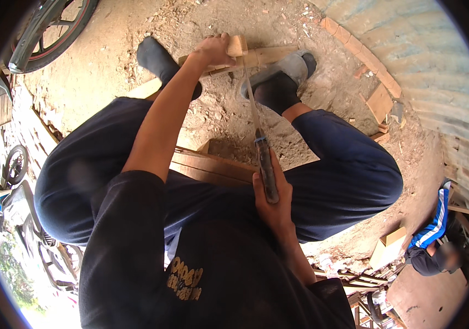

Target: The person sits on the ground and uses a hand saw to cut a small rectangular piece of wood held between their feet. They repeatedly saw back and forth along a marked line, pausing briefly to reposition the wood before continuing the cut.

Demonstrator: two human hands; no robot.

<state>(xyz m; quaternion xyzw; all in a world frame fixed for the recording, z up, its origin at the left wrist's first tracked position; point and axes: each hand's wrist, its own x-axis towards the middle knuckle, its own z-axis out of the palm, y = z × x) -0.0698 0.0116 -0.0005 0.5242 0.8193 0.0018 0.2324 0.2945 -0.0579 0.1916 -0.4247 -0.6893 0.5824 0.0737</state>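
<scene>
My left hand (pixel 212 51) is closed over a short wooden block (pixel 237 46), pressing it down on a longer wooden plank (pixel 273 55) that lies across the dirt between my feet. My right hand (pixel 276 200) is wrapped round the dark handle of a hand saw (pixel 267 167). Its narrow blade points away from me, and the far end meets the block's right side, close to my left fingers. How deep the blade sits in the wood cannot be made out. A grey sandal (pixel 287 70) on my right foot rests against the plank; my left foot wears a dark sock (pixel 157 56).
Below my legs is a wooden seat or board (pixel 207 167). A motorcycle wheel (pixel 67 30) stands far left, more motorcycles (pixel 26 214) nearer left. Bricks (pixel 363 54) line the corrugated metal wall (pixel 432 55) at right. Another person (pixel 429 257) is low at the right.
</scene>
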